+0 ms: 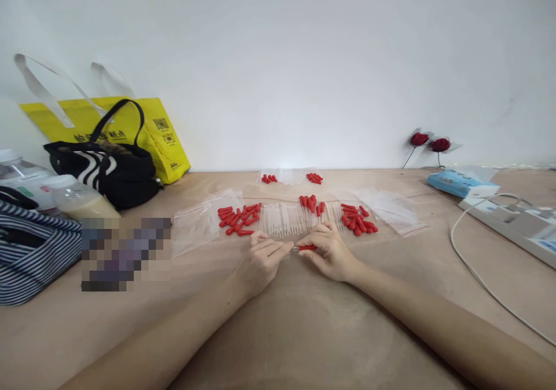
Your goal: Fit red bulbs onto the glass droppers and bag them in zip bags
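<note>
My right hand (329, 252) pinches a red rubber bulb (307, 247) just in front of the row of clear thin tubes (282, 219). Close by on the left, my left hand (262, 261) is closed, its fingertips at the clear tip by the bulb; what they grip is too small to make out. Red bulbs lie in a pile (238, 218) left of the tubes and in another pile (358, 220) to their right. Several more red bulbs (309, 203) rest on the tubes, behind my right hand.
Clear plastic bags (197, 222) lie left, others (391, 207) right. A filled bag (292, 176) lies by the wall. At left are a yellow bag (167, 129), black bag (125, 175), striped bag (39, 251) and bottles (84, 199); at right, tissues (460, 182) and a power strip (512, 222).
</note>
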`<act>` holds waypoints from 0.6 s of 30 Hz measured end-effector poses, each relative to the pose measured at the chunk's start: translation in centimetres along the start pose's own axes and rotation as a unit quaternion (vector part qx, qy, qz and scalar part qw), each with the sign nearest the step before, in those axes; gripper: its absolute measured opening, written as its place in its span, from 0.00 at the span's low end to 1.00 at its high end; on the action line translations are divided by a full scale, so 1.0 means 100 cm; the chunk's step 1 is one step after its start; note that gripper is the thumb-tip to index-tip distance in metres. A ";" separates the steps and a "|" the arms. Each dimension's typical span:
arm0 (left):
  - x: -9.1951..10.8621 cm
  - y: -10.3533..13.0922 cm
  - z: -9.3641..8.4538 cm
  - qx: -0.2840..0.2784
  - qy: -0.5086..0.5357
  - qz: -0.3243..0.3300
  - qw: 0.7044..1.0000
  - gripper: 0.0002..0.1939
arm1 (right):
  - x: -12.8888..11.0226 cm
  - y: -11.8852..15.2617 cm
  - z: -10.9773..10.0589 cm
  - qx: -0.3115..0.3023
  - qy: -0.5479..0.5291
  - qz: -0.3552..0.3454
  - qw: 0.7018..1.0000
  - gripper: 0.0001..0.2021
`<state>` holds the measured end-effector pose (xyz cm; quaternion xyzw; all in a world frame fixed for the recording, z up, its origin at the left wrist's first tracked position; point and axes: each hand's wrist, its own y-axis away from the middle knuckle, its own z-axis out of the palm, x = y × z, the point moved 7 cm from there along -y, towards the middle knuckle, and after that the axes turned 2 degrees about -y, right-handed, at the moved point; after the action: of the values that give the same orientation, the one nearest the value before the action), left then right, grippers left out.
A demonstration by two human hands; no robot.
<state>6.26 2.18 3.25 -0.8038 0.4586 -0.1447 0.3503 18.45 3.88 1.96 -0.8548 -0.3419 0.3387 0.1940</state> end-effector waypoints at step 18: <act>-0.007 -0.005 0.002 -0.015 0.019 -0.127 0.992 0.14 | 0.021 -0.006 -0.001 0.165 -0.388 0.209 0.883 0.13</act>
<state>6.32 3.07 3.51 -0.8580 0.3610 -0.1961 0.3084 19.38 5.75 1.47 -0.6626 -0.1424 0.7272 0.1090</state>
